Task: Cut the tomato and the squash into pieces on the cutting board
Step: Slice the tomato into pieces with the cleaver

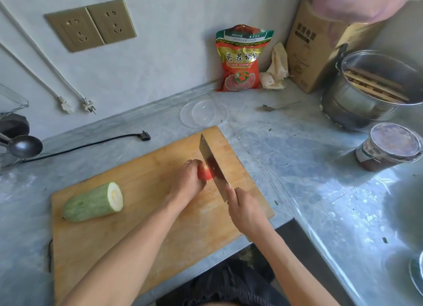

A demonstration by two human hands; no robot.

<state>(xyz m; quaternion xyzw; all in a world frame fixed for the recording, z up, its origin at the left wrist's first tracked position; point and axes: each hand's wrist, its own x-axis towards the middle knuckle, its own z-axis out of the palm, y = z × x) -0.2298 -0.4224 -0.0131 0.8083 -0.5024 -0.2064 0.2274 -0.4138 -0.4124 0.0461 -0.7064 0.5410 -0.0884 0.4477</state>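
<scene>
Tomato and squash on your cutting board
You had the red tomato mid-board against the cleaver; the pale-green squash, one end cut, lay on its side left.

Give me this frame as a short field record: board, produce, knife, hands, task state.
board: wooden cutting board on grey counter
tomato: on board, held by left hand
knife: cleaver, blade against tomato's right side
right hand: grips cleaver handle
squash: lying at board's left, one end already cut, untouched
task state: tomato being cut; squash not yet cut into pieces
nearby: clear lid, spoon, pot
</scene>
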